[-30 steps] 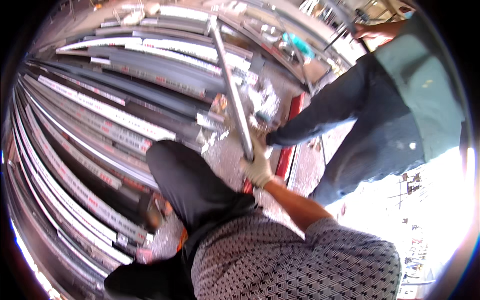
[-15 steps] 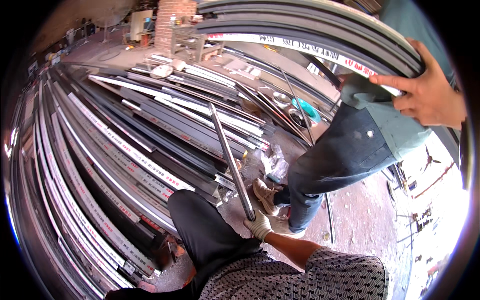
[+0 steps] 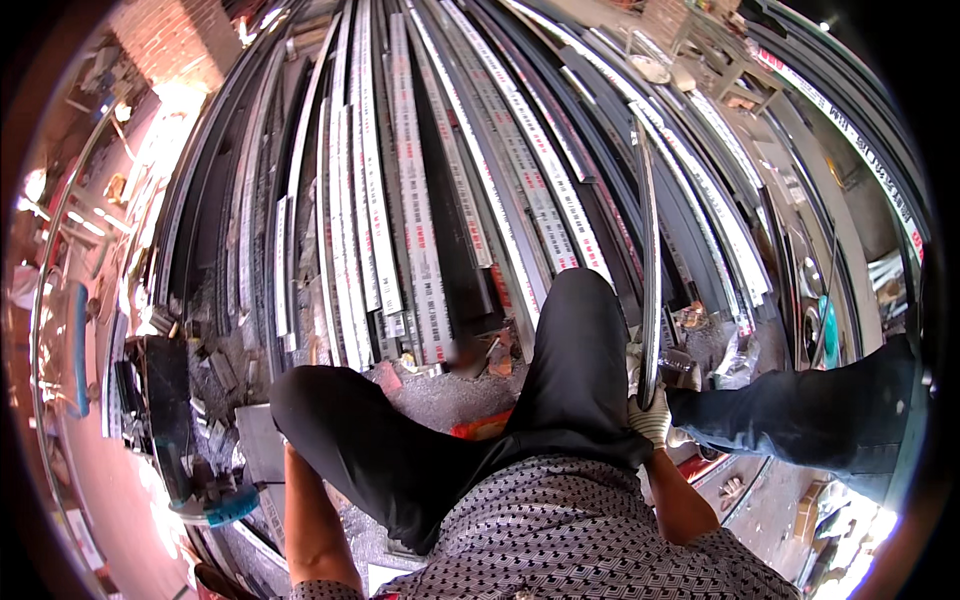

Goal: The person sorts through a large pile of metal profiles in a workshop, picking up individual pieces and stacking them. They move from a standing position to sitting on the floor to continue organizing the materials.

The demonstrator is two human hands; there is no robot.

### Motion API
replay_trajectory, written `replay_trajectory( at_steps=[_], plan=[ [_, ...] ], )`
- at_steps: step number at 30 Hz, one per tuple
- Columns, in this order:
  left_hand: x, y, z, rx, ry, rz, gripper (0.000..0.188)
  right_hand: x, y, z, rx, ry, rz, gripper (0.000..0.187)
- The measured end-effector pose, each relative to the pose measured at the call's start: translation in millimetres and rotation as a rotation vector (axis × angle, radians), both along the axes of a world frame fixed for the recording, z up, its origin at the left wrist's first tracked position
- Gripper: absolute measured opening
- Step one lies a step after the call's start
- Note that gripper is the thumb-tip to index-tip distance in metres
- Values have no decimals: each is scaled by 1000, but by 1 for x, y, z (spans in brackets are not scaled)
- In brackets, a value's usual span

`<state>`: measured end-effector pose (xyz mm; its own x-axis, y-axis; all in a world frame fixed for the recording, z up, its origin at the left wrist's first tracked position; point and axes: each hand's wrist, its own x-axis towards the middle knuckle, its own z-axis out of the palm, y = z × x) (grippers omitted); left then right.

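Observation:
My right hand [image 3: 651,418], in a whitish knit glove, is closed round the lower end of a long, narrow metal bar [image 3: 650,260]. The bar stands up beside my right knee, its far end reaching over the stacked profiles. My left forearm [image 3: 315,525] comes up beside my left knee, which hides the hand and its fingers. In front of my knees lies a broad stack of long metal profiles [image 3: 415,220], several covered with white printed film.
Another person's leg [image 3: 800,415] in dark blue trousers is close on my right. A bundle of dark profiles [image 3: 850,110] curves along the upper right. Offcuts and a dark machine part with a turquoise rim [image 3: 225,508] are at my left. A brick pillar [image 3: 165,40] rises at the far left.
My view has swung left, so the profile stack is now in front of me and the other person sits at the right edge. My left forearm has come into view. The bar stays in my right hand.

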<state>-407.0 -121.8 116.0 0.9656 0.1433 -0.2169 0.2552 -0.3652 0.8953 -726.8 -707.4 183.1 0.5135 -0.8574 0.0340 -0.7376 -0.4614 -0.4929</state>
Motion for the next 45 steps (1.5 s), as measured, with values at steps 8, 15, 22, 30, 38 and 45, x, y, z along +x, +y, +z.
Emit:
replay_trajectory(
  at_steps=[8, 15, 22, 30, 38, 45],
  plan=[
    [-85, 24, -14, -114, 91, 165, 36, 20, 3, 21, 132, 210, 21, 42],
    [-101, 25, -20, -125, 85, 207, 36, 27, -9, 2, -3, 158, 98, 42],
    [-96, 62, -37, 608, -188, -218, 36, 37, -5, 11, 71, 224, 54, 50],
    [-58, -18, 66, -678, -61, 484, 28, 16, -10, 20, 47, 103, 23, 32],
    [38, -39, 159, -438, -359, 208, 26, -16, 10, 17, 174, 46, -59, 43],
    [76, -142, 232, -277, -277, -312, 49, -89, 24, 53, 286, 252, -107, 48]
  ],
)
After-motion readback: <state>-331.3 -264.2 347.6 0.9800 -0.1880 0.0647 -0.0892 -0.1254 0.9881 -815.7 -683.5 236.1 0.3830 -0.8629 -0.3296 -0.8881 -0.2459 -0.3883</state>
